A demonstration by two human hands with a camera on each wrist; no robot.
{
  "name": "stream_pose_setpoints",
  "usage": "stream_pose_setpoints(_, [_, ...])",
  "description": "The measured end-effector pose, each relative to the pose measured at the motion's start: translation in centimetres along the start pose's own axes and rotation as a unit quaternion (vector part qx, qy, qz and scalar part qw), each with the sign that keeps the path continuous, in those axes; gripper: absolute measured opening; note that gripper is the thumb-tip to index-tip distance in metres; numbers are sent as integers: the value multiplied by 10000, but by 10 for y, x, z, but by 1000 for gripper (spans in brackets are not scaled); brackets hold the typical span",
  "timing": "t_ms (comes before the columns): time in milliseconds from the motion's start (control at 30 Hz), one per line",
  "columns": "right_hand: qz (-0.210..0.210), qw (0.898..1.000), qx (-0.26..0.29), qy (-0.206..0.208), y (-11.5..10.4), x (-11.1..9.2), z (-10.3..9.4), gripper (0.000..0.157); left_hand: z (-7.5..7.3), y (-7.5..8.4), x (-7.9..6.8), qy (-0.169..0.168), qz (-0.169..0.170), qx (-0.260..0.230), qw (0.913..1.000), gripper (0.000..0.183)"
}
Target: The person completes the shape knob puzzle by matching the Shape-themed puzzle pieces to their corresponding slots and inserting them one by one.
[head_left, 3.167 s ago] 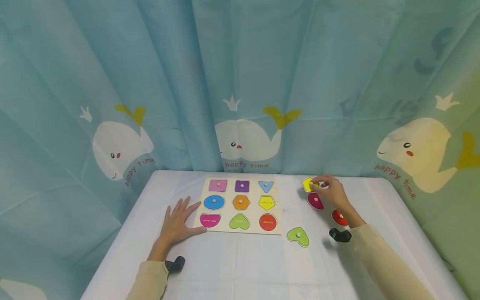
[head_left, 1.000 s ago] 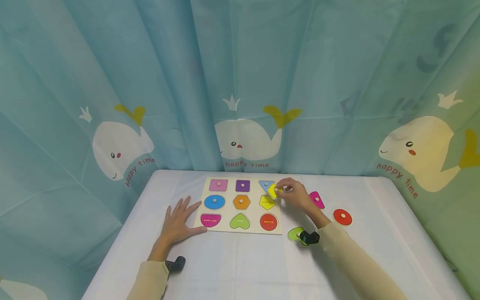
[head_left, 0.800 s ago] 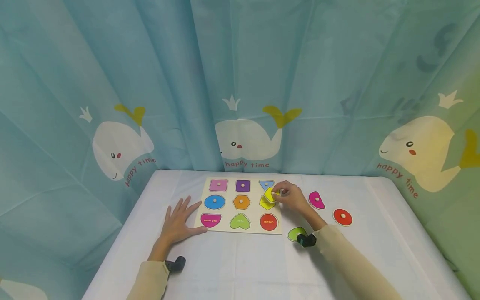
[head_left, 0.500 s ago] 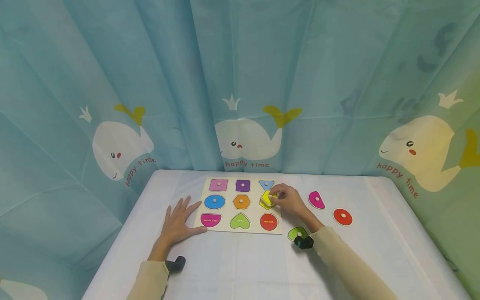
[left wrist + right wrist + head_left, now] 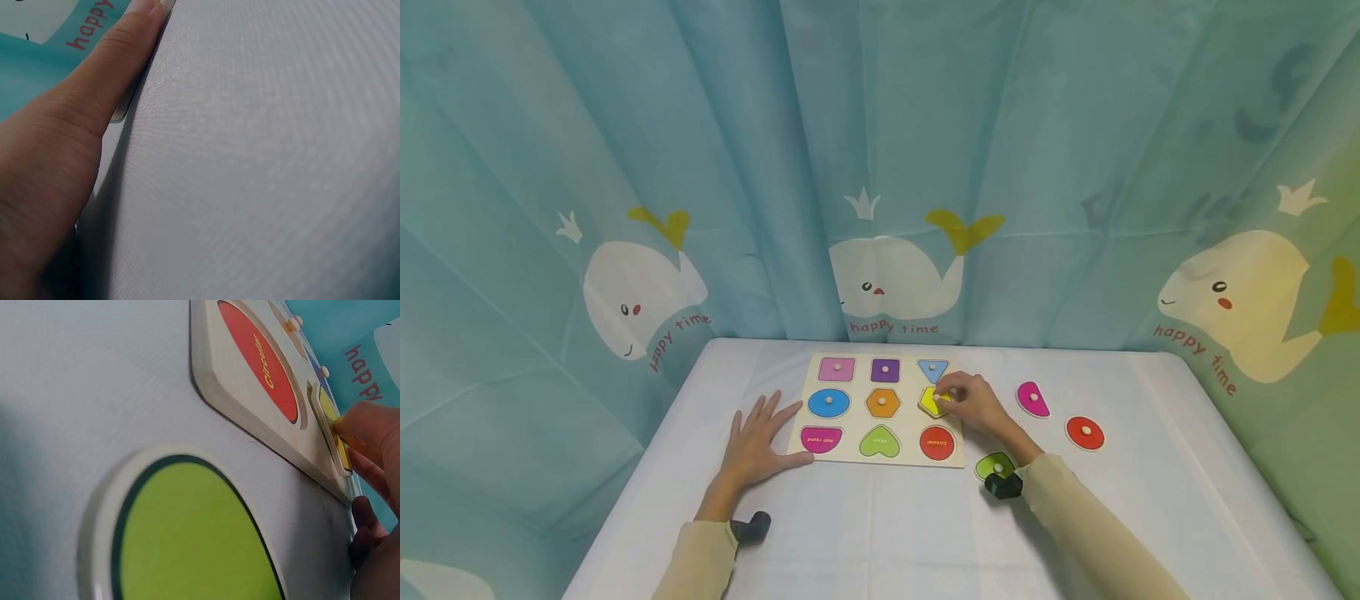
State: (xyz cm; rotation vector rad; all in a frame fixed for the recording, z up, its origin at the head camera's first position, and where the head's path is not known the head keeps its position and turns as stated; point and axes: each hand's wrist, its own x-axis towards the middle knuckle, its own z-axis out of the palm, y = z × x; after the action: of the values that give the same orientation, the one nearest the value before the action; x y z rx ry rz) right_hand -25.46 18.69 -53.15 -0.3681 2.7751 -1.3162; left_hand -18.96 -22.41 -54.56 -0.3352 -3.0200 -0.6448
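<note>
My right hand [image 5: 977, 406] pinches the small knob of a yellow pentagon puzzle piece [image 5: 929, 403]. The piece lies over the pentagon spot of the wooden shape puzzle board [image 5: 852, 455], at its right side. In the right wrist view, the rim of the pentagon [image 5: 327, 411] stands proud of the board's surface. Spread fingers of my left hand [image 5: 754, 446] rest along the board's left edge, the thumb [image 5: 103, 69] at the near left corner. Seated in the board are pink, purple, light blue, blue and orange knobbed pieces. The half-round, heart and circle spots show printed words.
Right of the board lie a magenta half-round piece [image 5: 1032, 399] and a red circle piece [image 5: 1085, 433]. A green heart piece [image 5: 992, 465] sits near the board's near right corner, partly covered by the black wrist camera [image 5: 1004, 486]. A whale-print curtain [image 5: 895, 167] hangs behind the table.
My right hand has carried the yellow pentagon from the far right of the table leftward to the board, then lowered it over its matching spot. The left hand has stayed put.
</note>
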Motion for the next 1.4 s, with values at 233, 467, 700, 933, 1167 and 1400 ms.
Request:
stream_pose_setpoints(233, [15,9999,104,-104,-2,0,1,7,0,0,0,-15,-23,6,10000,97])
stream_pose_setpoints(467, [-47,9998,51,-185,-1,0,2,8,2,-2,0,3,2,15,10000,97])
stream_pose_setpoints(700, [3,9997,113,-197,-3,0,2,9,2,-3,0,-3,11,0,10000,98])
stream_pose_setpoints(933, [52,9998,83,-145,-3,-1,3,9,1,-1,0,-30,-4,-9,10000,98])
stream_pose_setpoints(1167, [84,9999,23,-147,-2,-1,3,11,1,0,0,0,16,-14,10000,98])
stream_pose_setpoints(1400, [176,9997,16,-183,1,1,4,11,1,1,0,-24,-11,-14,10000,98])
